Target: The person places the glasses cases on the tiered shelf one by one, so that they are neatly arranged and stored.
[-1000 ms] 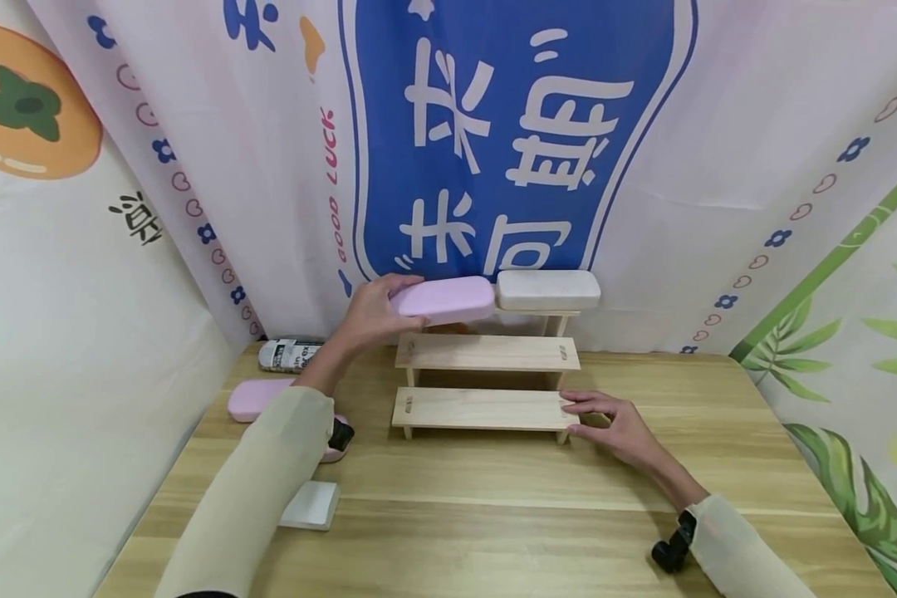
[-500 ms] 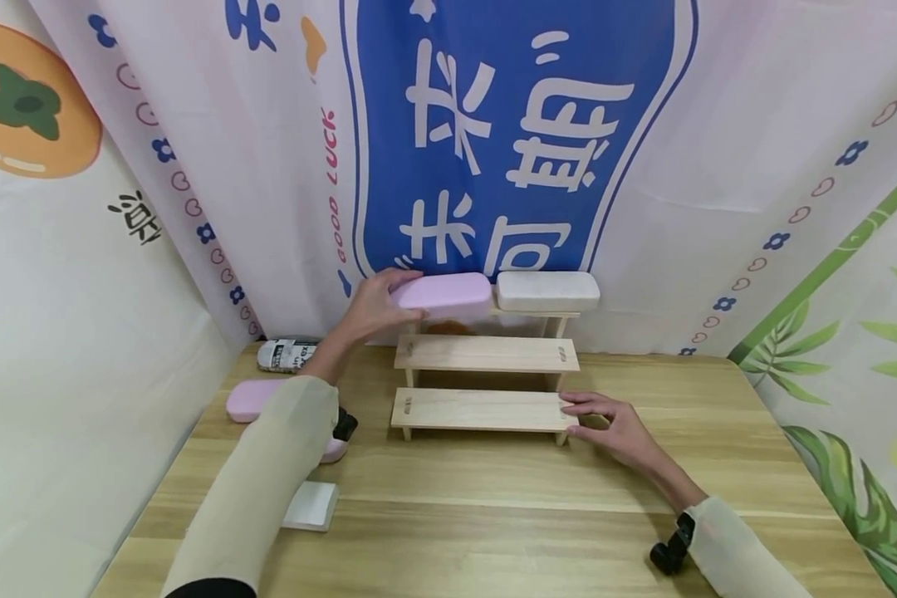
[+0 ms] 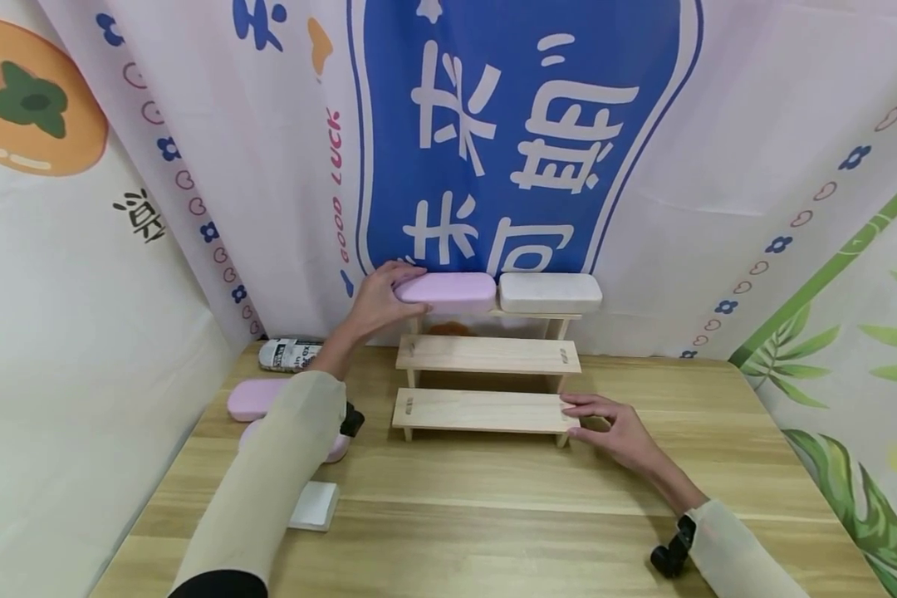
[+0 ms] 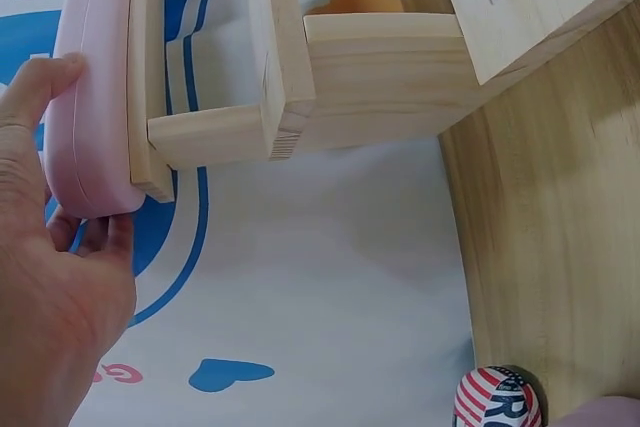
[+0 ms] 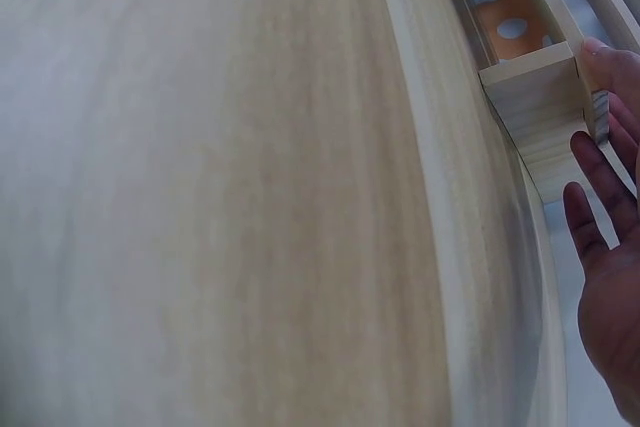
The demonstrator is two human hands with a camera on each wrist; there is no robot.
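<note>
My left hand (image 3: 377,303) grips the left end of a pink glasses case (image 3: 452,291), thumb on one side and fingers round its end. In the left wrist view the pink case (image 4: 95,87) lies against the top shelf of a three-step wooden display rack (image 3: 487,354). To its right, on that same shelf, sits a white glasses case (image 3: 550,292), with a narrow gap between them. At the rack's lowest step, my right hand (image 3: 616,430) pinches the right end of the board, thumb at the front edge. The right wrist view shows two of its fingers (image 5: 605,182) extended beside the rack's leg.
Left on the wooden table (image 3: 493,540) lie a printed case (image 3: 290,355), a pink case (image 3: 254,399) and another pink case (image 3: 339,449), partly behind my left sleeve. A flat white box (image 3: 316,507) is nearer me. A printed curtain (image 3: 665,249) hangs behind the rack.
The pink case in my left hand has come down slightly and levelled out on the top shelf beside the white one. My right hand has kept its place on the lowest step.
</note>
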